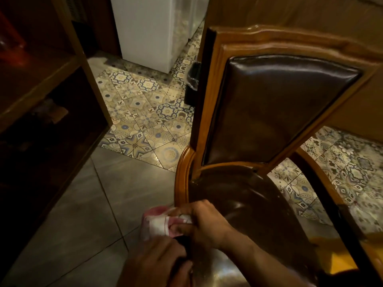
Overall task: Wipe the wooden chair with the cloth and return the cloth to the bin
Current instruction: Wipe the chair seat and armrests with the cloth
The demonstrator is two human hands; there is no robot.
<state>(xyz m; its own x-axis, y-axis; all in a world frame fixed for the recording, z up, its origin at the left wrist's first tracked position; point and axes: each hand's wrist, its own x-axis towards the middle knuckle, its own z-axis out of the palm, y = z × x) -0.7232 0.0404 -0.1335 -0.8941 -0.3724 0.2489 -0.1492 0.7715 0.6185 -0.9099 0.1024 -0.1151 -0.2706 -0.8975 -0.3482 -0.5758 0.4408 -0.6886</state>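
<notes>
The wooden chair [209,83] has a carved frame, a dark leather back panel and a dark leather seat, and fills the right half of the view. A pink and white cloth [159,223] is bunched against the seat's left wooden edge. My right hand [204,222] is closed on the cloth, pressing it to that edge. Lower down, my left hand [157,264] grips the chair's left side near the front corner. A dark bin with a plastic liner [192,81] stands on the floor behind the chair's back, partly hidden by the frame.
A dark wooden shelf unit [41,96] runs along the left. A white appliance [151,32] stands at the back. Patterned tiles [141,112] and grey floor tiles [83,214] lie between shelf and chair. A wooden table [342,17] is behind the chair.
</notes>
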